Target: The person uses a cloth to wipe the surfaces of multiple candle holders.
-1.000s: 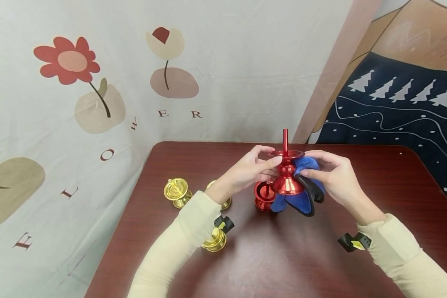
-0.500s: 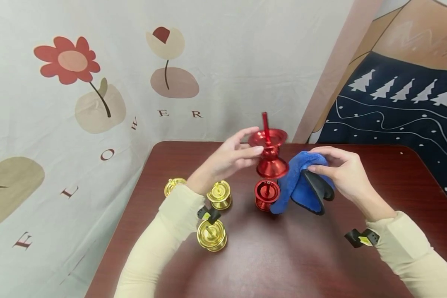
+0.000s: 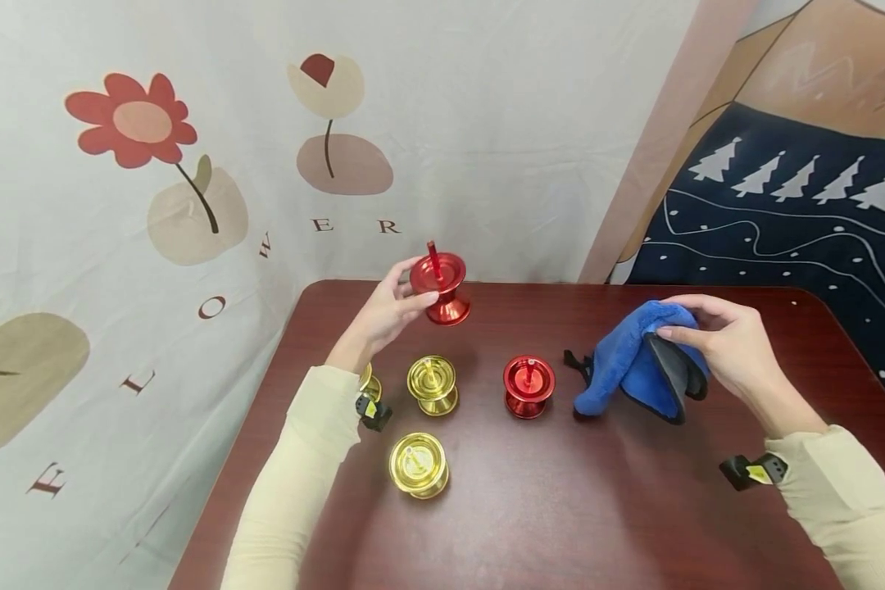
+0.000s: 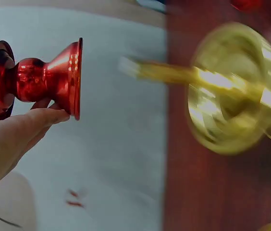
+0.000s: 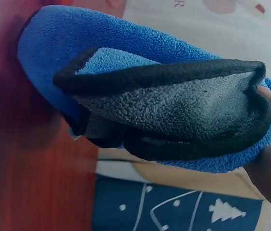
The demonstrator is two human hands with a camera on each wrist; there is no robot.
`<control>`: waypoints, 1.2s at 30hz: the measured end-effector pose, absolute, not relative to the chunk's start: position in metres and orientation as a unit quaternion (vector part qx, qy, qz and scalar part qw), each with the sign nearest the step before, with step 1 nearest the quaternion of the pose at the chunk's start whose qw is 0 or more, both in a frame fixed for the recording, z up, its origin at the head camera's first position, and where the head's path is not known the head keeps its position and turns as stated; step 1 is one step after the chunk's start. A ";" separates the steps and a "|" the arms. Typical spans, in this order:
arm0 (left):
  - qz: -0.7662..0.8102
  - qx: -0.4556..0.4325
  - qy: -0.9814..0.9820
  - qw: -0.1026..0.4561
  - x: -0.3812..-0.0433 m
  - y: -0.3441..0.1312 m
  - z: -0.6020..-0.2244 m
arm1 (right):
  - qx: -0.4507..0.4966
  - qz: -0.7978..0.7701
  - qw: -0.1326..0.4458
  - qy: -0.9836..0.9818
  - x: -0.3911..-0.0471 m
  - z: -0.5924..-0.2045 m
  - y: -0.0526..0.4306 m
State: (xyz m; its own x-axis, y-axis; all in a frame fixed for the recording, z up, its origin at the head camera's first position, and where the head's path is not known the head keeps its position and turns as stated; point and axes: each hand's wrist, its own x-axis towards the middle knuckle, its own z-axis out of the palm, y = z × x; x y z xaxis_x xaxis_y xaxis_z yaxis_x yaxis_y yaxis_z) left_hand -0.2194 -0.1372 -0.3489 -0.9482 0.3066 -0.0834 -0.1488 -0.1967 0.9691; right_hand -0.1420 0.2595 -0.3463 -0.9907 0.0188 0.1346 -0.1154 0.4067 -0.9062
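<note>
A shiny red candle holder [image 3: 449, 308] with an upright stem is in my left hand [image 3: 380, 318], raised over the back of the table. In the left wrist view, my fingers support the red candle holder [image 4: 58, 72] along one side of its waist. My right hand [image 3: 741, 352] pinches the top of a blue cloth [image 3: 623, 360] with black edging, which droops at the right. The right wrist view shows the folded cloth [image 5: 140, 38] with its grey inner side. A second red candle holder [image 3: 528, 397] stands on the table between the hands.
Gold candle holders stand on the left half of the dark red table [image 3: 531, 524]: one in the middle [image 3: 432, 392], one nearer [image 3: 419, 471], and one partly behind the left wrist [image 3: 371, 385]. A printed curtain [image 3: 487, 123] hangs behind the table.
My left hand has carried the red candle holder left, away from the cloth, to above the back of the table. My right hand has shifted right with the cloth.
</note>
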 end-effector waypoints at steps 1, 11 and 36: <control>0.766 0.054 0.623 0.150 -0.221 -0.140 -0.357 | 0.024 0.541 0.059 -0.839 -0.142 -0.349 0.261; 0.747 0.012 0.644 0.163 -0.228 -0.150 -0.419 | 0.009 0.546 0.038 -0.837 -0.139 -0.365 0.269; 0.682 -0.002 0.712 0.167 -0.237 -0.146 -0.467 | 0.038 0.559 0.010 -0.828 -0.138 -0.378 0.270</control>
